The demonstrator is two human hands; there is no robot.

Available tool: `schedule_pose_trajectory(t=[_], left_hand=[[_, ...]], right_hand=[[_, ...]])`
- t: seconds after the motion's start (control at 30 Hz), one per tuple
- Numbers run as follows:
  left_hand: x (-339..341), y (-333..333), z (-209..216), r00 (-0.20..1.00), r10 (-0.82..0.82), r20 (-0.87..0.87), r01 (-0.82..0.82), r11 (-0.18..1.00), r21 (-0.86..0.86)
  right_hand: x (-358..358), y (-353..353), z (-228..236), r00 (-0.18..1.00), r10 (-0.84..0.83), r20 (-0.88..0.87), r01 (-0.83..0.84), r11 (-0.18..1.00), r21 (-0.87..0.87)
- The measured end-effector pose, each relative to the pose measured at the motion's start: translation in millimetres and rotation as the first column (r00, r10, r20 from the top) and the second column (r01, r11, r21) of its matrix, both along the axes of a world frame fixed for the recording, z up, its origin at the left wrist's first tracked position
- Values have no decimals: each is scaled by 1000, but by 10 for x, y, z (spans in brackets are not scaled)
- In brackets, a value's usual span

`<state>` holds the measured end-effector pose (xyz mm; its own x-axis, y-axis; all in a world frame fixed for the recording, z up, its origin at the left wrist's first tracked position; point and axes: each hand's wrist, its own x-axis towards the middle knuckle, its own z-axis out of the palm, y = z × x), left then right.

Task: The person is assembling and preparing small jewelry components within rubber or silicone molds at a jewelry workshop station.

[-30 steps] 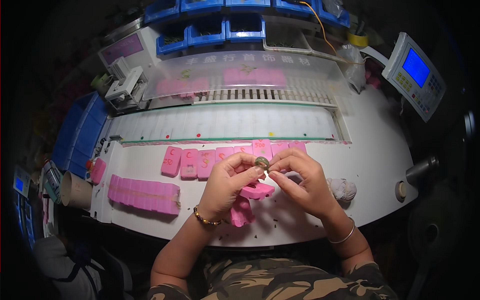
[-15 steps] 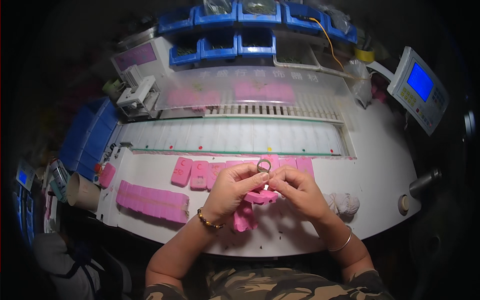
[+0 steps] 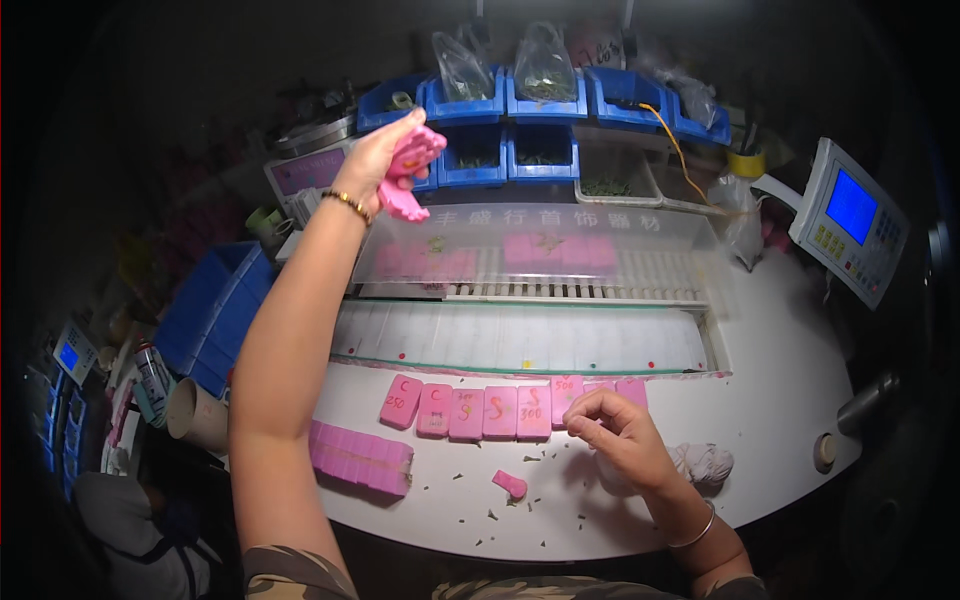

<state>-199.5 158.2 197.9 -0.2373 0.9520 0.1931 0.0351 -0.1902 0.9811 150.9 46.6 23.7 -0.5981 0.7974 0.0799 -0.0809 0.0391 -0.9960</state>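
A: What is different from a moment ago?

B: Both hands were held close together near the middle of the white table (image 3: 780, 400), with a small ring pinched between them. Now the left hand (image 3: 385, 150) has been lifted high and far away, up by the blue bins (image 3: 545, 105). A pink mold (image 3: 410, 170) is gripped in it, with the fingers closed round it.

A: And the other hand?

B: The right hand (image 3: 620, 435) has been left low on the table. Its fingers are curled shut. Whether the ring is kept inside cannot be told, because it is hidden.

A: Where is that hand set?

B: It is laid just at the right end of a row of pink blocks (image 3: 485, 410). A pink stack (image 3: 360, 458) is seen to the left, and one small pink piece (image 3: 510, 485) lies nearer the body.

A: What is meant by the change?

B: It seems the two-handed work on the ring has been stopped, and the pink mold is being carried off to the far side. That is only a guess.
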Motion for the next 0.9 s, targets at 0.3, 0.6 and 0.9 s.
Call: schedule_pose_trajectory(t=[0.3,0.6,0.9], left_hand=[[1280,-303,-979,915,-375,152,404,860,-311],[1995,-1274,-1685,673,-45,739,393,868,-305],[2007,-1570,-1805,656,-182,732,400,907,-133]], right_hand=[[157,-95,134,990,-118,81,99,973,208],[-20,-180,71,937,-299,179,-82,309,948],[26,-382,-48,903,-385,191,-126,188,974]])
